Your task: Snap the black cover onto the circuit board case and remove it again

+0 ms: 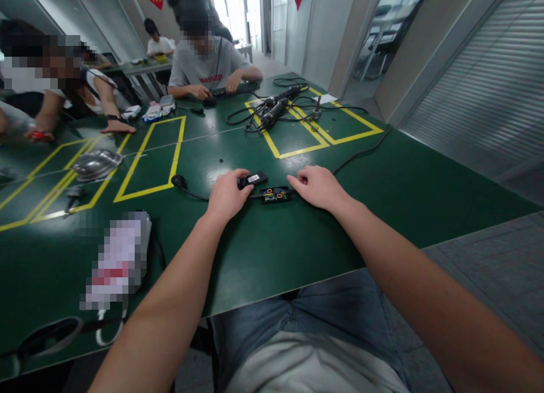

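Note:
A small black case [275, 195] lies uncovered on the green table, with a circuit board, coloured wires and ring-shaped parts showing inside. My left hand [228, 195] is closed on a black cover [254, 180] with a white label, tilted just above the case's left end. From beneath that hand a thin black cord runs left to a round black plug [179, 181]. My right hand [318, 187] has its fingers curled over the black cable [361, 153] at the case's right end; the fingertips' hold is partly hidden.
Black handheld tools [275, 110] with coiled cables lie farther back, among yellow tape outlines [278, 156]. A shiny metal part [97, 164] sits left. A blurred pale packet [119, 260] and a white cable are front left. Co-workers sit across the table, one person [216, 64] handling a dark object.

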Motion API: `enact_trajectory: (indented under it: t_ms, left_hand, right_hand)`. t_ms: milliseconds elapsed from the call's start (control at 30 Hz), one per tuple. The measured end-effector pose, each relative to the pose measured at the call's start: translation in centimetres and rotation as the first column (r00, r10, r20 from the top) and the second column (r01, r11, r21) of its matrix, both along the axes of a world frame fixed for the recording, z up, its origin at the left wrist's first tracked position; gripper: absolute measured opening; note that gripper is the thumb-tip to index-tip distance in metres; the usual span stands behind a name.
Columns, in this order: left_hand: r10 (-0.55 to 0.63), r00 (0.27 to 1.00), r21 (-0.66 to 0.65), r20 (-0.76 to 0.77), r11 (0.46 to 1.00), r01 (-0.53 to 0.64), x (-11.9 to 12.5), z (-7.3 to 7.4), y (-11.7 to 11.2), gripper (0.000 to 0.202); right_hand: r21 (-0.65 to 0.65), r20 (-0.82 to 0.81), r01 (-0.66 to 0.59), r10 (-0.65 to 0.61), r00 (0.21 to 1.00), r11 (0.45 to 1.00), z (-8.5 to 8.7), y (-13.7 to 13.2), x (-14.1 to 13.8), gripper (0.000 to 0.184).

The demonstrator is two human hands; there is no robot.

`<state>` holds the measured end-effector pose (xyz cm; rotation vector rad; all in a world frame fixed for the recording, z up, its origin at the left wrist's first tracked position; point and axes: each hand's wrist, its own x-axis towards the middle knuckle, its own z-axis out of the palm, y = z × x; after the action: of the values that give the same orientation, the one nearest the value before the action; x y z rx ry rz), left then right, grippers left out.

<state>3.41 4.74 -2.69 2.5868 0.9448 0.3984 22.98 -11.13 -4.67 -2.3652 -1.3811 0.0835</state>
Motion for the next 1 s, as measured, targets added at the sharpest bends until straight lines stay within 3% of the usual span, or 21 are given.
enact_trajectory:
  t_ms: [133,267,367,700,800,900,1000]
  left_hand:
    - [-0.154,0.985,0.043,0.075,0.988,0.151,-0.2,0.7,-0.6,0.043]
    - [-0.377,0.925,-0.013,0.049,0.926,0.378,-0.2,0.9,-1.2,0.041]
    - [-0.419,0.908,-0.031,0.007,0.907,0.419,-0.1,0.8,-1.2,0.040]
    - [-0.409,0.913,-0.052,0.001,0.911,0.408,-0.1,1.0,-1.5,0.043]
    - [-0.380,0.923,-0.142,0.068,0.912,0.386,0.1,0.7,-1.3,0.042]
    - [-0.252,0.954,-0.265,0.163,0.920,0.288,0.3,0.3,-0.9,0.039]
    - [-0.042,0.987,-0.171,0.156,0.983,0.069,0.4,0.0,-0.3,0.031]
  right_hand:
    - [0.013,-0.034,0.006,-0.005,0.999,1.000,0.2,0.0,0.1,0.054]
    - [0.040,-0.042,0.004,-0.002,0.999,0.999,0.1,0.1,0.0,0.056]
    - [0.034,-0.034,0.014,-0.013,0.999,0.999,0.1,0.1,-0.3,0.053]
    - [0.004,0.003,0.059,-0.059,0.998,0.998,0.1,0.3,-0.7,0.051]
    - [-0.014,0.015,0.049,-0.049,0.999,0.999,0.0,0.2,-0.6,0.050]
    - [-0.021,0.024,0.033,-0.033,0.999,0.999,-0.2,0.2,-0.3,0.051]
    - [-0.036,0.029,0.028,-0.027,0.999,0.999,-0.5,0.2,0.1,0.055]
